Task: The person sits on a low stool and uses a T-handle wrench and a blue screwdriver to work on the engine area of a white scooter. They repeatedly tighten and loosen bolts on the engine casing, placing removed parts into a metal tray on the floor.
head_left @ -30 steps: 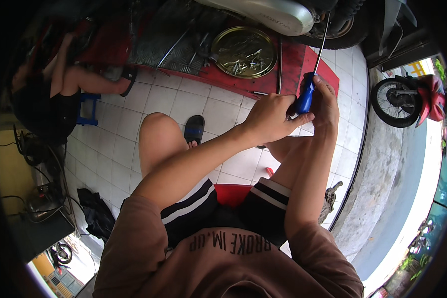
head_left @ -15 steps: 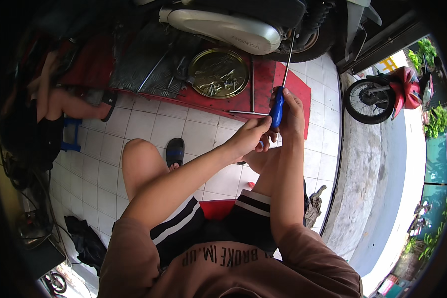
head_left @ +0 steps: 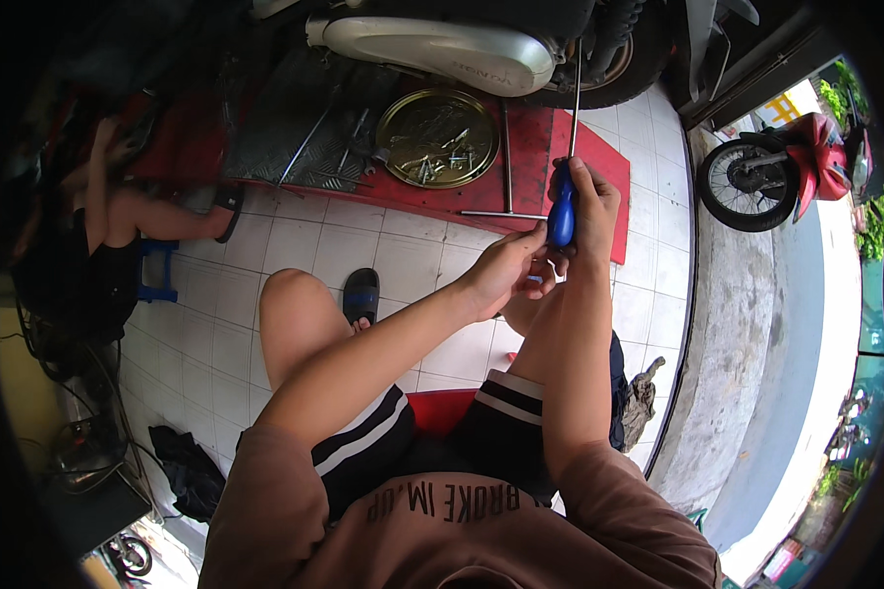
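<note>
A long screwdriver with a blue handle (head_left: 561,214) points away from me, its shaft running up to the underside of a motorbike (head_left: 442,51) beside the rear wheel. Its tip is lost in the dark there. My right hand (head_left: 593,211) is closed round the handle from the right. From the left, my left hand (head_left: 506,275) pinches the handle's near end, thumb on it and the other fingers curled below. Something small and blue shows among those fingers, too small to name. Left of the handle, a T-handle wrench (head_left: 508,167) lies on the red platform (head_left: 591,187).
A round gold-coloured tray (head_left: 391,169) with bolts and small parts rests on the platform, several metal tools (head_left: 309,142) to its left. At the far left another person (head_left: 118,211) sits near a blue stool (head_left: 155,270). A red motorbike (head_left: 821,162) stands outside, right.
The whole view has shifted slightly. The screwdriver stands straighter in the picture, and my left thumb sits closer to the handle's end. Both hands stay at the handle.
</note>
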A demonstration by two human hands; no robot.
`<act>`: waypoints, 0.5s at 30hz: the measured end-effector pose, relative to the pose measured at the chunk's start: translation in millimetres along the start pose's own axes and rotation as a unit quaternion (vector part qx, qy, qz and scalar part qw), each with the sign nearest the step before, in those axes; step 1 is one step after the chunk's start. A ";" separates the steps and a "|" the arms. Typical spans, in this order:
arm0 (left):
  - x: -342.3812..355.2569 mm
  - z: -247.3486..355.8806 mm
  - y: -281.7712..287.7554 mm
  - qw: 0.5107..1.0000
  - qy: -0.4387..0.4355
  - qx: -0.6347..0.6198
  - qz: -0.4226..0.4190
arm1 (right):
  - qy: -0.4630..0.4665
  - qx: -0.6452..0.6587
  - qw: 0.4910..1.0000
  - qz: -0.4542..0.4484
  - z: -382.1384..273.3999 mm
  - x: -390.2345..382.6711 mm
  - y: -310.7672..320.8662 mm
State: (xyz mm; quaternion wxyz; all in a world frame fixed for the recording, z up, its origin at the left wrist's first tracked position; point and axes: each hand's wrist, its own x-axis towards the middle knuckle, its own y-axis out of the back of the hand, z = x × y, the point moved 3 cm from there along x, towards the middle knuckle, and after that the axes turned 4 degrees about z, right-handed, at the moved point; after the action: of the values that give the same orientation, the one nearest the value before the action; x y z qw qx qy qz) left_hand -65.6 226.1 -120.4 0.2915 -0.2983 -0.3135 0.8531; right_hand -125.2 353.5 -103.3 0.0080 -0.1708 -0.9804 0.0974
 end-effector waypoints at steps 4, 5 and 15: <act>-3.7 7.2 -9.6 1.000 -0.003 -0.024 -0.016 | -0.023 0.087 0.995 -0.054 4.3 2.7 -2.9; -2.9 8.2 -9.5 0.999 -0.018 -0.034 -0.024 | -0.032 0.102 0.993 -0.058 0.5 1.6 -5.2; 5.9 19.3 6.3 0.924 -0.207 0.242 0.212 | -0.103 0.056 0.992 -0.051 1.6 -0.8 0.4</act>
State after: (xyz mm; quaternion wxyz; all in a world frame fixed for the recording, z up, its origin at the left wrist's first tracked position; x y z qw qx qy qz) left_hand -84.7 219.3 -114.7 0.0958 -0.0950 -0.0797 0.9876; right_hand -124.3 353.3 -104.9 -0.0781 -0.1090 -0.9765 0.1687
